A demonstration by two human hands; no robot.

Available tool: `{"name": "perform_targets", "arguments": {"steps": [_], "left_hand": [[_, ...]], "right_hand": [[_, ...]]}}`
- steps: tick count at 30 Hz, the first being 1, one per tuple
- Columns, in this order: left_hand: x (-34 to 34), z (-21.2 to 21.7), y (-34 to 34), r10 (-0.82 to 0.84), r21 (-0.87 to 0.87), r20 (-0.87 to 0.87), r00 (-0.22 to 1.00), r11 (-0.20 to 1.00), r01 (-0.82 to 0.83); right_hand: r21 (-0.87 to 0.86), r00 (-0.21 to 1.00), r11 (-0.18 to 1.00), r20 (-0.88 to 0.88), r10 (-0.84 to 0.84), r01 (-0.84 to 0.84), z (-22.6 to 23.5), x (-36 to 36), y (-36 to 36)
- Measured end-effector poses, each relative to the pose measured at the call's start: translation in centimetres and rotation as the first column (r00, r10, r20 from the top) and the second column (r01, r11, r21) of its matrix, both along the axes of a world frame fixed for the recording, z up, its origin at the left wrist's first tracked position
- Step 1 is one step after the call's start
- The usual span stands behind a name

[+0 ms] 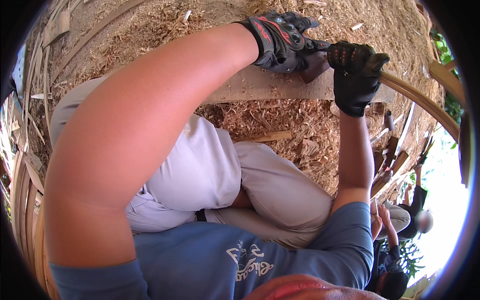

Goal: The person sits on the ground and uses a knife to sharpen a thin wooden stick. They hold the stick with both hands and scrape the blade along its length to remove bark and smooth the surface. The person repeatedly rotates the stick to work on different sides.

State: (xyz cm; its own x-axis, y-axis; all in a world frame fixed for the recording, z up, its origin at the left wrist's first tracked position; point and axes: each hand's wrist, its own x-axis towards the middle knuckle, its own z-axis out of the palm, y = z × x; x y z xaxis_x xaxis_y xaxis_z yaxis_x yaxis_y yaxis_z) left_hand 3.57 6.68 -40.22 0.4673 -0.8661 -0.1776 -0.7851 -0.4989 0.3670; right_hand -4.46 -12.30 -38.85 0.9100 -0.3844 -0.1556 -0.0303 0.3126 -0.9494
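Both my hands wear black gloves. My left hand [287, 42], with red trim and hard knuckle guards, is curled over the far edge of a wooden plank [250, 89]. Next to its fingers shows a dark brown flat piece [316, 68], whose kind I cannot make out; what the fingers hold is hidden. Just right of it, nearly touching, my right hand [356, 77] is closed around a long bent wood strip [420, 100]. The strip curves away from it toward the right edge.
Wood shavings [220, 120] cover the ground around the plank. A short stick [265, 136] lies near my knees. Long thin strips [22, 200] are heaped at the left. Wood offcuts [395, 155] lie at the right, with other people [400, 220] sitting beyond.
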Motion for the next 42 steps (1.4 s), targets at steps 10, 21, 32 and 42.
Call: {"name": "perform_targets", "arguments": {"steps": [10, 21, 32, 42], "left_hand": [[-0.4, 2.7, 0.2, 0.006, -0.284, -0.123, 0.992, 0.958, -0.041], [-0.9, 4.5, 0.9, 0.018, -0.188, -0.133, 0.991, 0.981, -0.043], [-1.2, 2.2, 1.1, 0.060, -0.191, -0.106, 0.993, 0.978, -0.080], [-1.0, 2.7, 0.3, 0.052, -0.178, -0.166, 0.985, 0.981, -0.082]], "right_hand": [[0.020, 0.983, 0.988, 0.098, 0.152, -0.155, 0.4, 0.3, -1.9], [0.103, 0.951, 0.948, 0.112, 0.289, -0.301, -0.8, -1.6, 0.1], [0.220, 0.980, 0.955, 0.044, 0.192, -0.197, 0.7, -0.6, 0.8], [0.230, 0.909, 0.886, 0.210, 0.360, -0.404, 0.7, 0.1, -2.8]]}}
